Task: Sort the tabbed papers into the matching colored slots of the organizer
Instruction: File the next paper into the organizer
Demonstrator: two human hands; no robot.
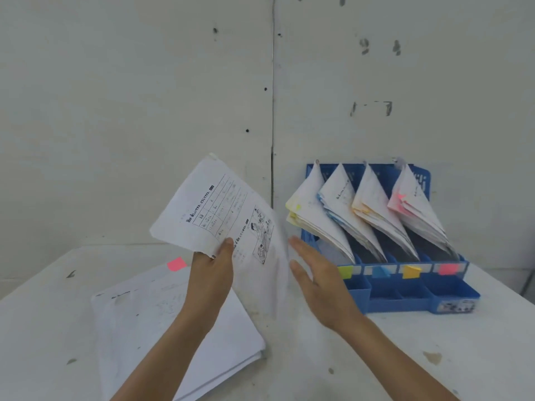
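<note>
Our left hand [212, 273] pinches a white printed paper sheet [220, 209] up in the air. Our right hand [318, 280] is flat with straight fingers, holding nothing, between that sheet and the blue plastic organizer [405, 296]. A white paper stack [179, 328] lies on the white table [376, 357].

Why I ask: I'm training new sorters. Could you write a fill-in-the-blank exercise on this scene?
1. The left hand holds up a printed sheet; the right hand holds ____.
2. The blue organizer has ____ slots filled with papers.
3. Its rightmost slot label is ____.
4. The stack lies on the table, to the ____ of the organizer.
Missing words: nothing; four; pink; left.
</note>
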